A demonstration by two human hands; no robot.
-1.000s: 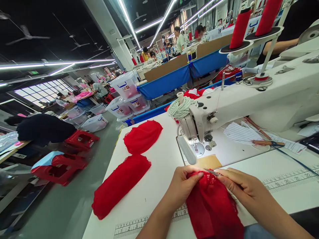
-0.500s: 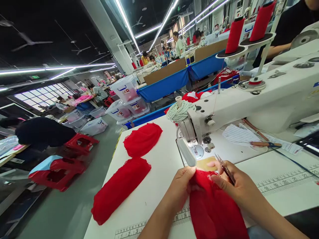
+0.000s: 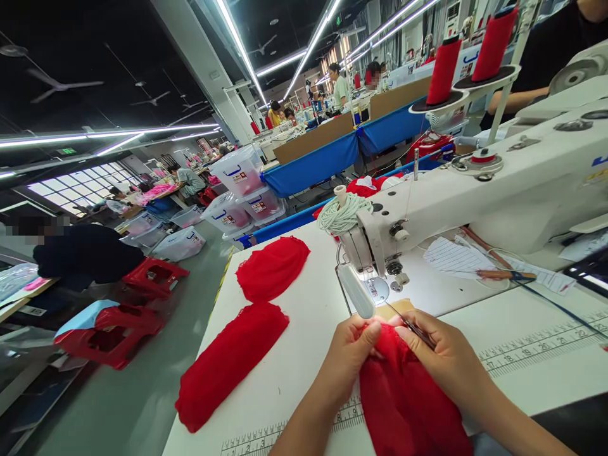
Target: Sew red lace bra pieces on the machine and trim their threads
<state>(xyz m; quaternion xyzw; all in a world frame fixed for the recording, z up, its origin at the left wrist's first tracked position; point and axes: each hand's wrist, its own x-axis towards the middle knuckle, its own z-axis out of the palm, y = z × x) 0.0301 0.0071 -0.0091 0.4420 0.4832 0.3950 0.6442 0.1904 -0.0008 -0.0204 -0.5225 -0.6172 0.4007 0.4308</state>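
Observation:
Pinched between the fingers of my left hand (image 3: pixel 349 348) is the upper edge of a piece of red fabric (image 3: pixel 408 399), which hangs down toward me over the table's front edge. My right hand (image 3: pixel 439 351) grips the same edge just to the right. A slim pair of metal tweezers (image 3: pixel 420 330) also lies in my right hand, its points toward the sewing machine's needle plate (image 3: pixel 379 289). Both hands are closed, close together in front of the sewing machine (image 3: pixel 456 183). The fingertips partly hide the fabric edge.
Two red fabric pieces, one rounded (image 3: pixel 273 266) and one long (image 3: pixel 232 364), lie on the white table at left. A printed ruler (image 3: pixel 532 345) runs along the front. Paper slips (image 3: pixel 451 256) lie under the machine arm. Red thread cones (image 3: pixel 444 73) stand behind; a person sits at far right.
My right hand has moved left, closer to my left hand, and now closes on the fabric edge. The tweezers have tipped over, their points lower and further left.

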